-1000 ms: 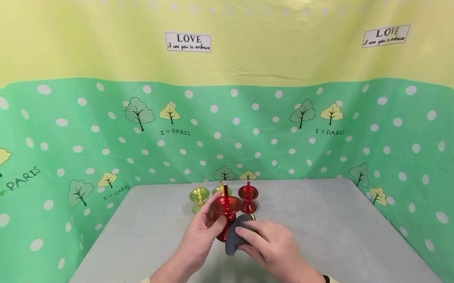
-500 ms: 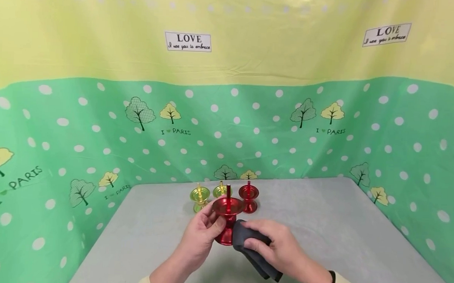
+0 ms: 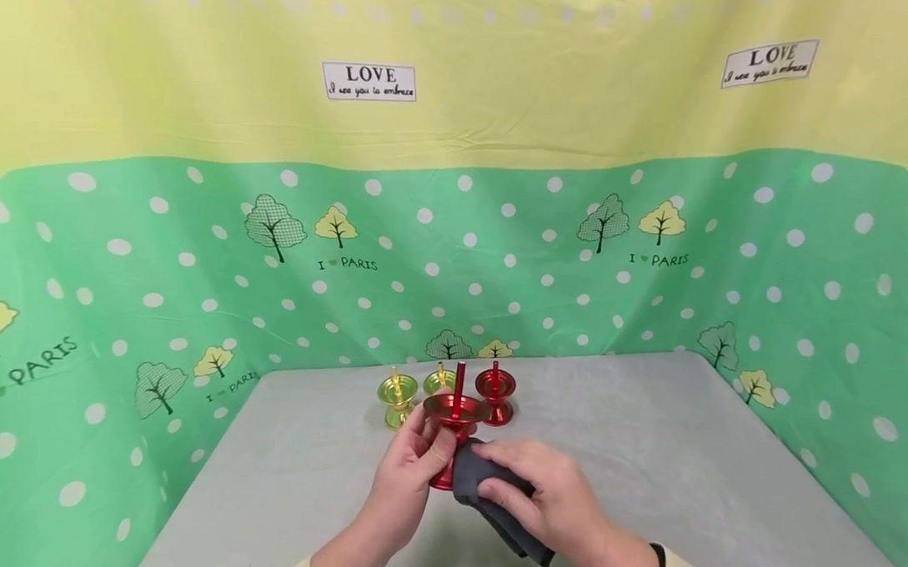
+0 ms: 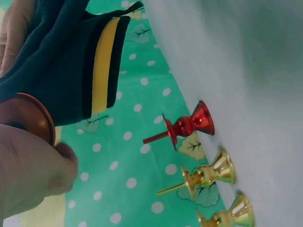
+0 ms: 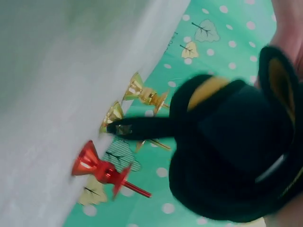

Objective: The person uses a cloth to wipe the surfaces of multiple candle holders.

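My left hand (image 3: 404, 482) grips the stem of a red metal candle holder (image 3: 450, 408), which stands nearly upright with its wide dish and thin post on top. A dark grey cloth (image 3: 471, 476) is pinched between the thumb and fingers of my right hand (image 3: 570, 500). It lies against the right side of the holder's flared foot, hiding part of it, and its loose end hangs down. In the left wrist view, the cloth (image 4: 61, 66) shows a yellow stripe near its edge, beside the held holder's rim (image 4: 35, 116). In the right wrist view, the cloth (image 5: 232, 156) looks blurred.
Behind the hands, a second red candle holder (image 3: 497, 402) stands on the grey table (image 3: 643, 457). To its left are two yellow-gold holders, one (image 3: 397, 394) in plain sight and another (image 3: 437, 378) partly hidden. A green and yellow patterned curtain (image 3: 463, 234) surrounds the table.
The cloth was bunched over the holder's front right, then moved right and unfolded downward, baring the foot. Now it is slightly back left, overlapping the foot. My left hand keeps its grip.
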`<move>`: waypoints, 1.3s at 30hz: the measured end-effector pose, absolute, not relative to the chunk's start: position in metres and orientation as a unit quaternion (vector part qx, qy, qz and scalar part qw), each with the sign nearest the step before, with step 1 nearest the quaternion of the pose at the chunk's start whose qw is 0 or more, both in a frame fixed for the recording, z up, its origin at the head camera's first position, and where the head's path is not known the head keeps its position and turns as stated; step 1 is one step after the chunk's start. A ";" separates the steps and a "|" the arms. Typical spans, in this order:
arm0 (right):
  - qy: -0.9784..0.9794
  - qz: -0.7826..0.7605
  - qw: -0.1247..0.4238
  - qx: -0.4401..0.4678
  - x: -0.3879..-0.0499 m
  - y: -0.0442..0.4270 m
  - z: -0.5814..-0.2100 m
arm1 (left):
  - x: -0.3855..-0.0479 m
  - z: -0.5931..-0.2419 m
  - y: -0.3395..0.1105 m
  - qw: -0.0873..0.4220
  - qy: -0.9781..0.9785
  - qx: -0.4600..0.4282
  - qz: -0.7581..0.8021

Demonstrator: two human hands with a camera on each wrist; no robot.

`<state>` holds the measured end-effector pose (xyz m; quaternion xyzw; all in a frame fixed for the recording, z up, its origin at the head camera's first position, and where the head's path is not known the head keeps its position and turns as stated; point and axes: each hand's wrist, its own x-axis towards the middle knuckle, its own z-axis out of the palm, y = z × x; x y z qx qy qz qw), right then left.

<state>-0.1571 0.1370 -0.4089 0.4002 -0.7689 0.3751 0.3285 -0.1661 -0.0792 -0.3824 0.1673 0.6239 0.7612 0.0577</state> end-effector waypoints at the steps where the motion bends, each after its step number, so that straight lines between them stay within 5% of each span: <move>1: -0.773 0.398 0.302 0.392 -0.157 0.138 -0.408 | -0.166 -0.383 -0.080 0.065 0.619 0.174 0.763; 4: -0.776 0.445 0.251 0.370 -0.156 0.139 -0.406 | -0.166 -0.383 -0.082 0.084 0.616 0.180 0.762; 11: -0.751 0.406 0.321 0.411 -0.155 0.136 -0.408 | -0.163 -0.381 -0.081 0.100 0.610 0.158 0.770; 18: -0.744 0.551 0.163 0.343 -0.154 0.137 -0.411 | -0.161 -0.378 -0.078 0.106 0.596 0.152 0.781; 21: -0.754 0.528 0.192 0.341 -0.151 0.134 -0.409 | -0.159 -0.379 -0.075 0.070 0.627 0.128 0.765; 26: -0.758 0.405 0.331 0.389 -0.147 0.129 -0.409 | -0.161 -0.381 -0.070 0.000 0.659 0.078 0.748; 30: -0.738 0.319 0.414 0.426 -0.150 0.127 -0.410 | -0.164 -0.381 -0.073 -0.009 0.659 0.068 0.749; 39: -0.801 0.327 0.304 0.399 -0.153 0.134 -0.417 | -0.170 -0.386 -0.092 0.055 0.671 0.047 0.738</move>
